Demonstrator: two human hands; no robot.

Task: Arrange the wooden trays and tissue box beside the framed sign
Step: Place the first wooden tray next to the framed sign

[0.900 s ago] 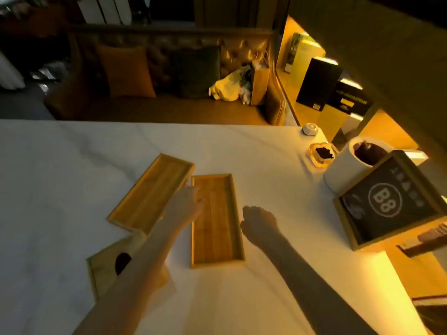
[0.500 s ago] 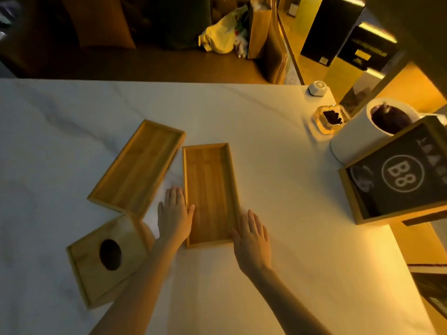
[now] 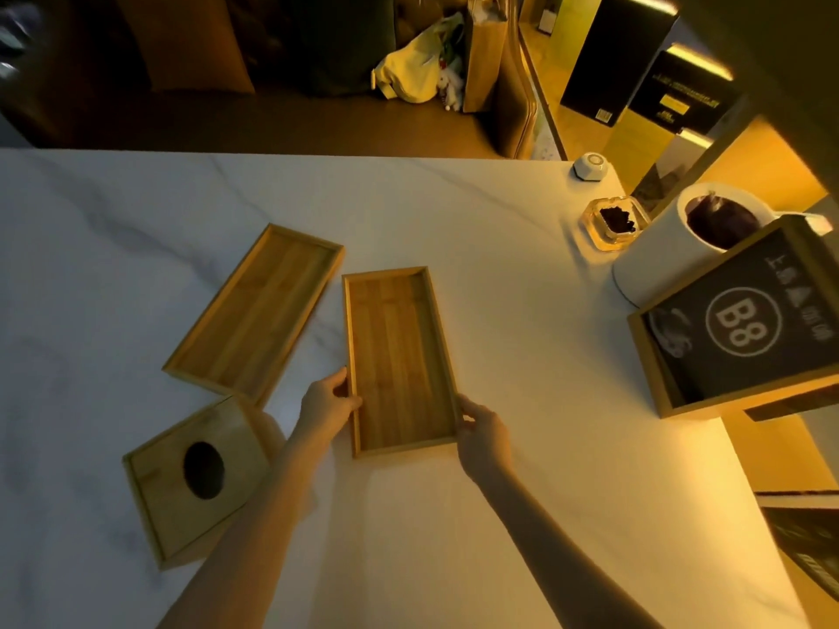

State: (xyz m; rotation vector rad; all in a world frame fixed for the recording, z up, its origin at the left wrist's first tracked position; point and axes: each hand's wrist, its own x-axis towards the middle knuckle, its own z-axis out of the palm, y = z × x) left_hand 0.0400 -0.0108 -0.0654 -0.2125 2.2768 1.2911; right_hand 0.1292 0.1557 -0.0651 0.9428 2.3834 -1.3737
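Note:
Two shallow wooden trays lie on the white marble table [image 3: 522,515]. The right tray [image 3: 399,356] lies lengthwise away from me. My left hand [image 3: 328,401] grips its left rim near the front, thumb over the edge. My right hand [image 3: 482,428] grips its front right corner. The left tray [image 3: 256,311] lies slanted, untouched. A wooden tissue box [image 3: 195,478] with an oval hole sits at the front left, partly behind my left forearm. The framed sign [image 3: 744,329], black with "B8", stands at the right edge.
Behind the sign stands a white cylindrical holder [image 3: 672,247]. Further back are a glass ashtray [image 3: 615,222] and a small white puck [image 3: 590,165]. Beyond the table's far edge is a sofa with cushions and a yellow bag [image 3: 417,70].
Both hands went from lying flat beside the right tray to clasping its sides. The view has tilted down a little.

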